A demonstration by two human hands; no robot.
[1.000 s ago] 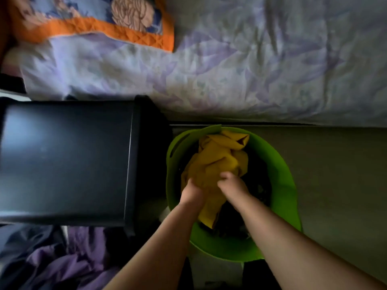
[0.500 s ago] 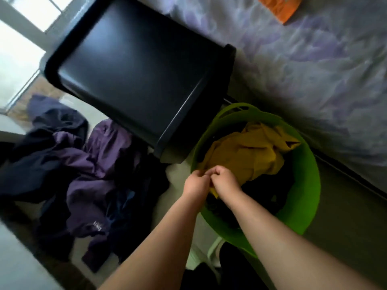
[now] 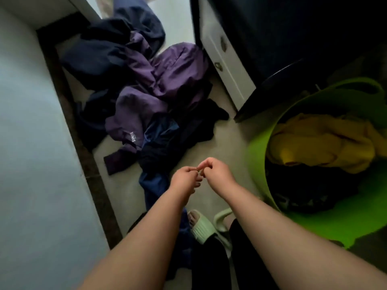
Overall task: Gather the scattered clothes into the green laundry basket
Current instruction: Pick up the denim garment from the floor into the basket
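A: Item one, hands. What is showing?

B: The left hand [image 3: 185, 178] and right hand [image 3: 216, 172] are hovering side by side above the floor [image 3: 228, 141], fingertips touching each other, fingers curled in. Neither is holding any cloth that can be made out.

A: Item two, the basket.

B: The green laundry basket [image 3: 256, 155] is sitting at the right, its near rim lying just beside the right forearm. A yellow garment [image 3: 322, 143] is lying on top inside, with dark clothes [image 3: 310, 189] underneath it.

A: Item three, what is lying loose?

B: A heap on the floor to the left and ahead of the hands: a purple garment [image 3: 165, 80] with white lettering, navy clothes [image 3: 100, 57] behind it, and a blue piece [image 3: 155, 181] trailing toward the left wrist.

A: Edges and open room?

B: A pale wall [image 3: 31, 143] with a dark skirting strip [image 3: 83, 155] is bounding the heap on the left. A dark cabinet [image 3: 293, 38] with a white drawer front [image 3: 226, 65] is standing ahead right, its corner close to the basket. Bare floor is showing between heap and basket, directly beyond the hands. A foot in a pale green slipper [image 3: 201, 227] is standing below them.
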